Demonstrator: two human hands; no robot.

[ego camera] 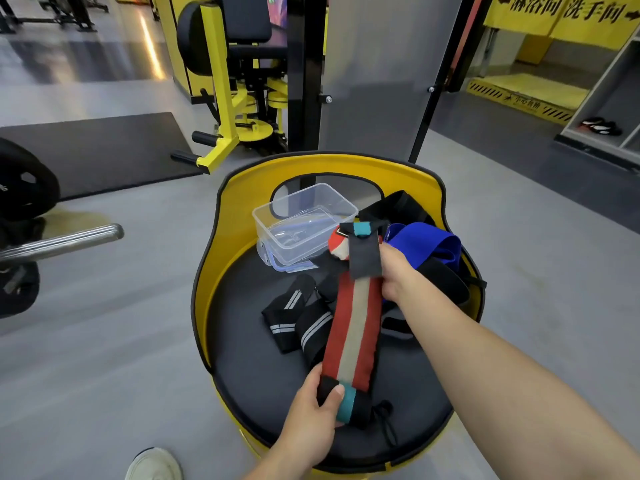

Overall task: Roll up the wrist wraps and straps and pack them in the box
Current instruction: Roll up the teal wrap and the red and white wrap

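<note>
Over the black seat pad (263, 386) of a yellow gym chair, a red-and-beige wrist wrap (353, 327) is stretched out between both hands. Rolled slack or crooked, it would likely spring loose (the cloth looks stiff) and fit badly into the clear box (301, 220), which stands empty at the back of the seat. The left hand (311, 417) pinches the teal-tipped near end under its thumb; the right hand (394, 271) curls closed round the black far end.
</note>
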